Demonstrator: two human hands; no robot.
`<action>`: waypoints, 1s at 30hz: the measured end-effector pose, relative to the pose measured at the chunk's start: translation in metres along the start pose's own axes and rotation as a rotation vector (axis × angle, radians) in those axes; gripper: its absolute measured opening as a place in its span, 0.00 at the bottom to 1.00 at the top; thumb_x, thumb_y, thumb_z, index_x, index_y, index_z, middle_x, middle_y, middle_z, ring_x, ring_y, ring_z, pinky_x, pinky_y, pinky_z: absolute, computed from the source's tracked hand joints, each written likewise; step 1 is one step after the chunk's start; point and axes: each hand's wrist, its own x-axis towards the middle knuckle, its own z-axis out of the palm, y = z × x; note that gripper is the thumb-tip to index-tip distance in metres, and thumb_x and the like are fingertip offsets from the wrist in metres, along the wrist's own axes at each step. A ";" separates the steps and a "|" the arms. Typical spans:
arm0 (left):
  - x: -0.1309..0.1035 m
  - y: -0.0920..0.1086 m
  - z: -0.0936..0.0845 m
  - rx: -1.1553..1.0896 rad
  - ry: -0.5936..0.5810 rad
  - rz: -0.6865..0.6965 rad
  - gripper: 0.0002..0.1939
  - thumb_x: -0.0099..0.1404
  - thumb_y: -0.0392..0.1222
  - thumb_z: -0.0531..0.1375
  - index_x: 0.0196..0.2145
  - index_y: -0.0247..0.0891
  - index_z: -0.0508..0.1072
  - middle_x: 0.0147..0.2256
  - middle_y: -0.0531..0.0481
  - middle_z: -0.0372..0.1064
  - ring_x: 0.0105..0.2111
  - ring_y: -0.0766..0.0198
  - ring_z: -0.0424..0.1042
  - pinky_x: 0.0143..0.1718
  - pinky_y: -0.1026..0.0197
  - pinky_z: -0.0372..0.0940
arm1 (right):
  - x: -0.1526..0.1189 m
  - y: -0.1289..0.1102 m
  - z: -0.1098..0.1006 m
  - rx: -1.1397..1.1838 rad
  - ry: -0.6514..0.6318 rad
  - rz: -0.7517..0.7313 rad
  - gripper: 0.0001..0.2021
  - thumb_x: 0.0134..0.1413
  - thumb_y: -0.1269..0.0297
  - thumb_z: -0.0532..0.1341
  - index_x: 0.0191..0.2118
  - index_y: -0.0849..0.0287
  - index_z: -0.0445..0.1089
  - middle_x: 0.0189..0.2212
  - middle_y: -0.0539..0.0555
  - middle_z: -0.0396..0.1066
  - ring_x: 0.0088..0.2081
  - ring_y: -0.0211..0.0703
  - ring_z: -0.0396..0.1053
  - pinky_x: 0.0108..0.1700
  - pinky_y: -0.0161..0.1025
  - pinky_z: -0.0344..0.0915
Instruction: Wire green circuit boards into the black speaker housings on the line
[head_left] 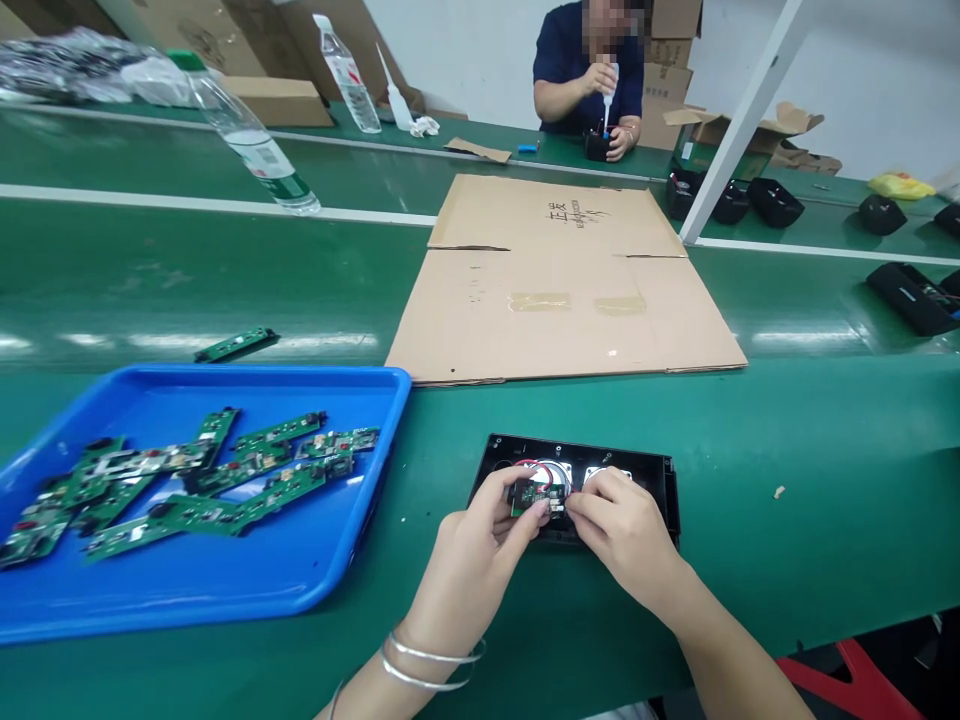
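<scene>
My left hand (pixel 480 550) grips a small green circuit board (pixel 534 493) between thumb and fingers, above an open black speaker housing (pixel 660 490). Thin red and black wires run near the board inside the housing. Two round silver speaker backs show in it, partly covered by my hands. At the board's right end, my right hand (pixel 630 535) has its fingertips pinched together; what they hold is too small and hidden to make out. To the left, a blue tray (pixel 300 590) carries several long green circuit boards (pixel 202 510).
One more circuit board (pixel 236 345) lies behind the tray. A flattened cardboard sheet (pixel 570 330) lies ahead. Water bottles (pixel 255 150) stand at the left. Across the bench a person (pixel 585 80) handles a white squeeze bottle over a black housing. Black housings (pixel 915 298) sit at the right.
</scene>
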 end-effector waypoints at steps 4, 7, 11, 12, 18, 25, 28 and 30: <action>0.001 0.001 0.001 0.026 -0.006 0.043 0.13 0.60 0.46 0.55 0.41 0.39 0.67 0.29 0.51 0.76 0.29 0.58 0.78 0.30 0.60 0.74 | 0.001 -0.001 0.000 -0.071 -0.010 -0.041 0.12 0.59 0.74 0.52 0.28 0.62 0.68 0.25 0.52 0.64 0.27 0.37 0.59 0.28 0.34 0.56; 0.001 -0.001 0.003 0.117 -0.001 0.098 0.11 0.61 0.44 0.54 0.42 0.40 0.67 0.29 0.51 0.77 0.29 0.58 0.78 0.30 0.61 0.74 | 0.002 -0.002 0.000 -0.159 -0.023 -0.106 0.14 0.60 0.74 0.51 0.25 0.61 0.67 0.23 0.51 0.62 0.25 0.37 0.56 0.25 0.34 0.53; 0.000 -0.003 0.003 0.196 -0.022 0.168 0.12 0.63 0.42 0.52 0.43 0.40 0.67 0.29 0.52 0.77 0.27 0.60 0.77 0.29 0.63 0.72 | 0.001 -0.003 0.001 -0.113 -0.026 -0.088 0.14 0.61 0.73 0.50 0.26 0.61 0.67 0.23 0.52 0.63 0.25 0.37 0.58 0.26 0.34 0.55; 0.000 -0.002 0.002 0.192 -0.043 0.188 0.12 0.63 0.41 0.52 0.44 0.40 0.66 0.29 0.52 0.77 0.27 0.61 0.77 0.28 0.64 0.72 | 0.000 -0.002 0.001 -0.071 -0.025 -0.059 0.12 0.61 0.72 0.50 0.29 0.61 0.67 0.24 0.52 0.64 0.26 0.37 0.60 0.27 0.34 0.57; 0.002 0.004 -0.006 0.186 -0.204 0.280 0.11 0.63 0.39 0.51 0.43 0.42 0.67 0.25 0.56 0.73 0.24 0.66 0.76 0.26 0.68 0.69 | 0.002 0.001 -0.003 0.044 -0.147 0.075 0.07 0.61 0.68 0.52 0.42 0.60 0.66 0.26 0.50 0.64 0.26 0.39 0.63 0.26 0.34 0.61; 0.000 0.002 -0.001 0.021 -0.190 0.117 0.08 0.61 0.43 0.54 0.38 0.41 0.69 0.20 0.58 0.68 0.19 0.66 0.72 0.23 0.68 0.68 | 0.002 -0.001 -0.002 -0.029 -0.115 0.033 0.13 0.64 0.65 0.47 0.39 0.63 0.67 0.26 0.53 0.64 0.26 0.41 0.63 0.26 0.37 0.61; -0.001 0.000 0.001 -0.025 -0.159 0.085 0.08 0.60 0.42 0.55 0.38 0.41 0.68 0.18 0.59 0.67 0.18 0.67 0.71 0.20 0.69 0.67 | 0.000 -0.002 0.005 -0.076 -0.069 0.020 0.15 0.65 0.65 0.45 0.40 0.63 0.67 0.26 0.53 0.64 0.26 0.41 0.63 0.26 0.37 0.61; -0.003 -0.002 0.002 -0.011 -0.142 0.093 0.08 0.60 0.41 0.55 0.38 0.41 0.68 0.19 0.59 0.67 0.18 0.67 0.71 0.19 0.70 0.67 | 0.000 -0.003 0.010 -0.121 -0.049 0.012 0.14 0.65 0.66 0.46 0.41 0.64 0.68 0.26 0.54 0.64 0.26 0.41 0.63 0.26 0.38 0.62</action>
